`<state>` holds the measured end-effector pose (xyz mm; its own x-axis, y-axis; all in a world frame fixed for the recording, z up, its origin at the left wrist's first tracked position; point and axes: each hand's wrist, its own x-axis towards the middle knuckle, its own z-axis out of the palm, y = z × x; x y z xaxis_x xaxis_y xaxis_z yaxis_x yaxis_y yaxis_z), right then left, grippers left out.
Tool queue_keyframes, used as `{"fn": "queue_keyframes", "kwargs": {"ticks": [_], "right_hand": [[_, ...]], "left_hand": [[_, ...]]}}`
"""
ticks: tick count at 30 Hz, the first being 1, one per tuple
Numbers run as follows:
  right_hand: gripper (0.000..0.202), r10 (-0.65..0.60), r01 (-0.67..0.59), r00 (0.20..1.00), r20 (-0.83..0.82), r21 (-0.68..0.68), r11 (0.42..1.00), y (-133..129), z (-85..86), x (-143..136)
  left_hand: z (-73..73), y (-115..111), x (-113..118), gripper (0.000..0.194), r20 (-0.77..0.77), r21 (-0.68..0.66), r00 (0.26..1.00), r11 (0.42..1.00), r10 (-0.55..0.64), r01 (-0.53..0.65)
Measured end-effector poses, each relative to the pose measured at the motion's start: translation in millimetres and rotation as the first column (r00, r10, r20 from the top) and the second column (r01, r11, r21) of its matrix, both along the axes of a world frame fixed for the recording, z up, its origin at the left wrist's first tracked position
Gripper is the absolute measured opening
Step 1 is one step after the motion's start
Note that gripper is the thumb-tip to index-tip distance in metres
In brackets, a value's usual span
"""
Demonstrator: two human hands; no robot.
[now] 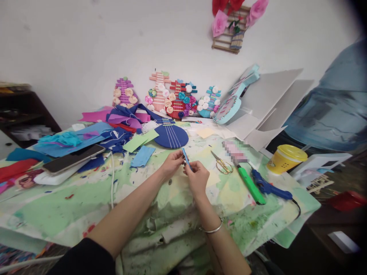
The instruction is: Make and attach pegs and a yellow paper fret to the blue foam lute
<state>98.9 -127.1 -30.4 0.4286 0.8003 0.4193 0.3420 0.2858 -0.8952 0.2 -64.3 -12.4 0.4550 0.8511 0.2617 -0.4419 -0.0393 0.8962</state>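
Observation:
A narrow blue strip (186, 157) is pinched between my two hands above the table. My left hand (172, 164) grips it near its upper end, and my right hand (197, 176) holds its lower end. Just beyond my hands lies a dark blue paper lute (172, 136) with white strings and a round body. Left of my hands are a folded piece of light blue crepe paper (143, 156) and light green paper strips (140, 140). Gold-handled scissors (222, 163) rest to the right of my right hand.
A green utility knife (250, 185), a blue glue gun (269, 186) and a yellow-lidded tub (287, 158) stand or lie at the right. A phone (73, 157) and heaped coloured paper (71, 138) occupy the left. Several decorated lutes (177, 100) lean against the wall.

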Motion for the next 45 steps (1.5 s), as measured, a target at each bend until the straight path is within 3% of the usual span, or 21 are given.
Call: {"fn": "queue_keyframes", "kwargs": {"ticks": [12, 23, 33, 39, 45], "right_hand": [[0.015, -0.001, -0.001, 0.998, 0.064, 0.038, 0.999, 0, 0.4, 0], [0.01, 0.128, -0.128, 0.991, -0.044, -0.005, 0.992, 0, 1.3, 0], [0.013, 0.15, -0.154, 0.978, -0.145, -0.016, 0.988, -3, 5.4, -2], [0.014, 0.145, -0.148, 0.984, -0.101, -0.023, 0.989, -4, 3.3, -3], [0.012, 0.279, -0.293, 0.94, -0.196, -0.049, 0.955, -4, 5.1, -4]], "left_hand": [[-0.6, 2, 0, 0.018, -0.055, 0.013, 0.998, 1.0, 0.005, -0.004], [-4.5, 4, -4, 0.019, 0.057, -0.028, 0.998, 0.999, -0.041, 0.042], [-0.8, 4, -5, 0.018, 0.073, -0.063, 0.997, 0.998, 0.026, -0.022], [-2.4, 9, -6, 0.01, 0.131, -0.061, 0.986, 0.994, 0.103, -0.095], [-0.5, 9, -8, 0.01, 0.175, -0.072, 0.984, 0.997, 0.028, -0.015]]}}
